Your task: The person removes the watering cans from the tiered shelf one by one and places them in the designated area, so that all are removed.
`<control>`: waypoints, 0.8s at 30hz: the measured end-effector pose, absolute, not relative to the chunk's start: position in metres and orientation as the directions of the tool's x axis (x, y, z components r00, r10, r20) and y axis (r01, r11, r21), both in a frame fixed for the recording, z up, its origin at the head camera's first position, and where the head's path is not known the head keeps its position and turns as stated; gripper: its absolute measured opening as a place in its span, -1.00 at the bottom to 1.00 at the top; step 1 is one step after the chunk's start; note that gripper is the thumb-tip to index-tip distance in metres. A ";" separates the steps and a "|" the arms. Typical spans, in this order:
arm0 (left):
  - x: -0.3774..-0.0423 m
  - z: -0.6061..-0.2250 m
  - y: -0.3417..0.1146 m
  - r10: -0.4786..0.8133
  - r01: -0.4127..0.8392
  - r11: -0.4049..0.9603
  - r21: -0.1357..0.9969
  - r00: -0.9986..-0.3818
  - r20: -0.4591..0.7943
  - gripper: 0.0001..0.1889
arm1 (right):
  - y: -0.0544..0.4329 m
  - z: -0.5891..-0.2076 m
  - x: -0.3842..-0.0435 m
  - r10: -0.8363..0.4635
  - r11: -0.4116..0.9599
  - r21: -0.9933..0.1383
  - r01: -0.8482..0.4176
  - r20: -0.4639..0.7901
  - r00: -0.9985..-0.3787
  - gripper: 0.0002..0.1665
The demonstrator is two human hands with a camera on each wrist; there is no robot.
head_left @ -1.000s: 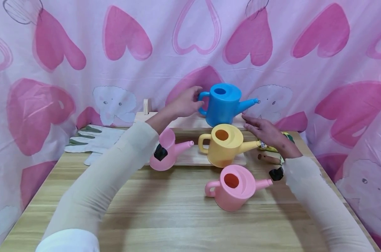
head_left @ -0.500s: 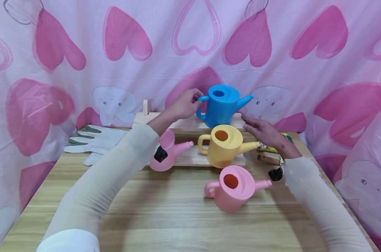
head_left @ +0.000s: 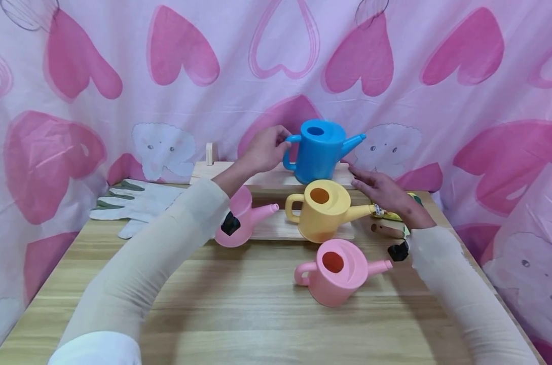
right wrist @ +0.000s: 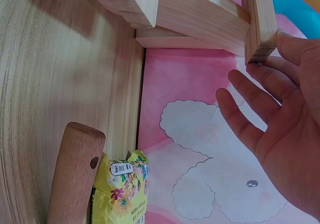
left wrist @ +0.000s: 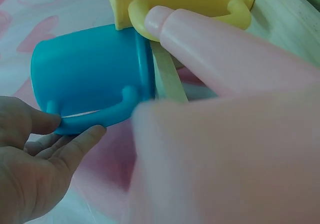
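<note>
My left hand point(head_left: 267, 149) pinches the handle of a blue watering can point(head_left: 319, 152) between thumb and fingers, plainly seen in the left wrist view. The can is upright at the upper board of a wooden shelf point(head_left: 271, 177), spout pointing right. My right hand point(head_left: 385, 192) touches the right end of that board; in the right wrist view its thumb and index fingertip meet the wood, the other fingers extended. A yellow watering can point(head_left: 323, 218) stands on the lower board. To its left is a pink watering can point(head_left: 236, 228), partly hidden by my left arm.
Another pink watering can point(head_left: 337, 274) stands on the table point(head_left: 239, 314) in front of the shelf. White gloves point(head_left: 134, 200) lie at the left. Near my right wrist are a wooden handle point(right wrist: 77, 174) and a yellow flowered packet point(right wrist: 120, 194). A heart-patterned curtain point(head_left: 184, 45) surrounds the table.
The blue watering can has shifted slightly left, its spout drawing away from the right hand. My left fingers have closed in on its handle. The right hand stays at the board's end.
</note>
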State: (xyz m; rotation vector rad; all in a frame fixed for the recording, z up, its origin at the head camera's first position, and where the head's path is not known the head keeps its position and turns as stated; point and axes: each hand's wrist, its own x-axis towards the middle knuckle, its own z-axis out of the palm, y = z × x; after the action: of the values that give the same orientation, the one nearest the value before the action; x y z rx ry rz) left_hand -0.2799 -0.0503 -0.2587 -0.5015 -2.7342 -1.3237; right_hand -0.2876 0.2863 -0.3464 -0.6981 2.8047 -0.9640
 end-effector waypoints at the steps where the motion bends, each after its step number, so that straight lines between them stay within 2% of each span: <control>1: -0.280 -0.258 -0.051 0.256 0.321 0.572 0.755 -0.944 0.208 -0.74 | 0.286 -0.346 -0.287 -0.448 0.697 -0.605 -0.386 0.053 -0.892 -0.30; 9: -0.272 -0.242 -0.059 0.225 0.369 0.548 0.750 -0.929 0.293 -0.71 | 0.284 -0.345 -0.288 -0.437 0.707 -0.607 -0.363 0.028 -0.899 -0.28; 15: -0.261 -0.234 -0.070 0.239 0.369 0.528 0.765 -0.929 0.283 -0.68 | 0.284 -0.345 -0.285 -0.425 0.707 -0.617 -0.344 0.018 -0.905 -0.28; 24: -0.237 -0.231 -0.100 0.227 0.347 0.485 0.803 -0.937 0.268 -0.73 | 0.282 -0.341 -0.283 -0.405 0.719 -0.612 -0.328 0.014 -0.914 -0.29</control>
State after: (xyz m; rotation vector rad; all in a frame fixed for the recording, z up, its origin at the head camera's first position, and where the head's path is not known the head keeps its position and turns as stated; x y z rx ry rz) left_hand -0.2373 -0.0997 -0.2306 -0.5040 -2.5969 -1.4490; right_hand -0.2834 0.2818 -0.3411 -0.5998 2.7991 -0.9619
